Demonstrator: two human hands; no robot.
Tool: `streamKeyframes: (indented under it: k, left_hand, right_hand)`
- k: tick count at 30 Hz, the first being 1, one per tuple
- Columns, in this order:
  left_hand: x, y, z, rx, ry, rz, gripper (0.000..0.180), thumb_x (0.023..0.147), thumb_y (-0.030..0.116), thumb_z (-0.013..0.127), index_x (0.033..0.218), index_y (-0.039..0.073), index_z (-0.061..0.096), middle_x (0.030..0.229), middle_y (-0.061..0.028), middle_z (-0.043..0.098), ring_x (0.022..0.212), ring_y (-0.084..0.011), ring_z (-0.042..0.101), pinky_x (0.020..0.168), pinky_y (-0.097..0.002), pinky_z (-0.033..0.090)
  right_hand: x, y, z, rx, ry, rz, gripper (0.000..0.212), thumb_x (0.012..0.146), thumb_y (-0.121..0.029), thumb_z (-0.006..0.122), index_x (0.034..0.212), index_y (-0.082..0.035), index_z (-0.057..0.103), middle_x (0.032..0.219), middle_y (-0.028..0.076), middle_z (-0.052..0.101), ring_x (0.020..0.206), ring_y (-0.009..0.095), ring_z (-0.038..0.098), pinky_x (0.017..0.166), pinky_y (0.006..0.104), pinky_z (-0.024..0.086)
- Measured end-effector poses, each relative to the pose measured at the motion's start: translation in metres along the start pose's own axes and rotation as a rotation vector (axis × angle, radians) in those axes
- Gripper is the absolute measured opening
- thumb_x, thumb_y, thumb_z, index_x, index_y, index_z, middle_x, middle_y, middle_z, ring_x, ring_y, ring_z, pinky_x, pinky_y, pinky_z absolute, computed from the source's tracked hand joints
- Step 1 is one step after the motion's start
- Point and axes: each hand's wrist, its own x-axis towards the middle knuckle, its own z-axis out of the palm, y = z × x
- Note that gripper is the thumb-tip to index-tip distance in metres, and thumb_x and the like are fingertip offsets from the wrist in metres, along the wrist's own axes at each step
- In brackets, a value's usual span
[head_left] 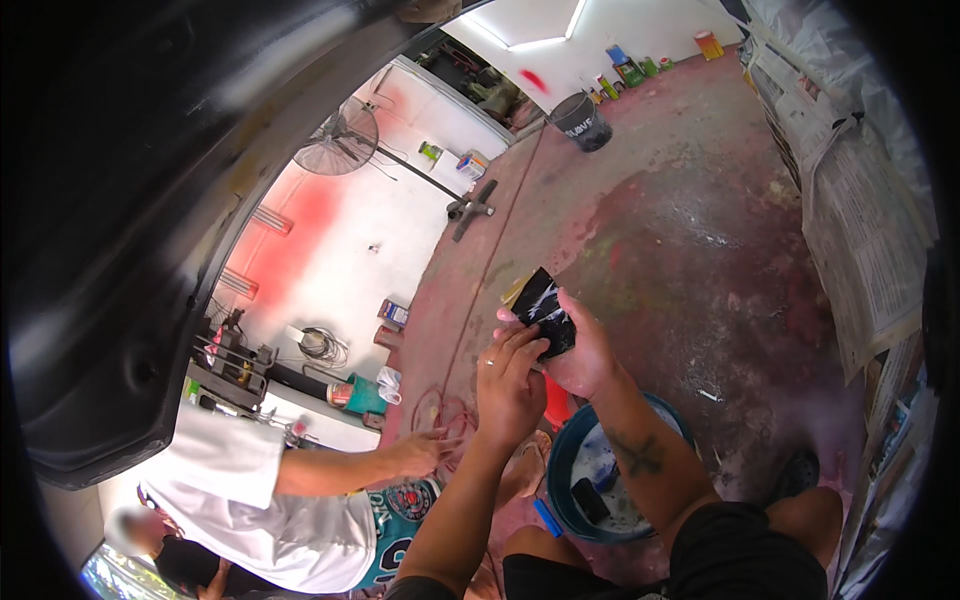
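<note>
My right hand [584, 352] grips a black sheet [541, 300] that looks like wet sandpaper, with white streaks of foam across it. A yellowish edge [514, 287] shows along the sheet's far left side; I cannot make out what it belongs to. My left hand [511, 380], with a ring on one finger, presses its bent fingers against the sheet's near edge. Below my hands stands a teal tub [561, 515] of sudsy water, holding a black block [590, 500] and a blue item. A red object [557, 402] is partly hidden behind my wrists.
A black vehicle panel [110, 250] looms at left. Close on my left, a person in a white shirt [235, 490] stretches an arm toward my forearm. Paper-covered surfaces [865, 230] line the right. Farther off are a pedestal fan [340, 137], a dark bucket [580, 122] and several cans.
</note>
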Motion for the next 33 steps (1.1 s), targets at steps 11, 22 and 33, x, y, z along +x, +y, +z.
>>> streamKeyframes:
  k: [11,22,33]
  left_hand:
    - [0.025,-0.054,0.007,-0.894,0.110,-1.024,0.020,0.102,0.017,0.073,0.109,0.000,0.078,0.085,-0.0041,0.074,0.069,-0.0100,0.064,0.063,-0.0247,0.051]
    - [0.034,-0.067,0.019,-0.146,0.106,-0.567,0.019,0.096,0.018,0.079,0.102,-0.001,0.080,0.084,-0.0067,0.077,0.074,-0.0108,0.069,0.069,-0.0276,0.055]
    - [-0.205,-0.017,0.013,-0.457,-0.171,-1.008,0.045,0.098,0.029,0.075,0.128,-0.005,0.067,0.111,-0.0192,0.076,0.101,-0.0248,0.074,0.089,-0.0361,0.057]
  right_hand:
    - [-0.003,-0.005,0.014,-1.999,0.048,-0.570,0.066,0.095,-0.022,0.073,0.156,-0.013,0.050,0.151,0.026,0.049,0.134,0.047,0.054,0.108,0.0525,0.047]
    - [0.018,0.009,-0.007,-1.871,0.237,-0.324,0.036,0.085,-0.015,0.073,0.117,-0.009,0.057,0.119,0.021,0.058,0.112,0.047,0.060,0.092,0.0534,0.051]
    - [-0.065,0.031,-0.051,-1.986,-0.536,1.247,0.046,0.082,-0.026,0.073,0.128,-0.019,0.076,0.129,0.017,0.073,0.119,0.033,0.070,0.103,0.0467,0.053]
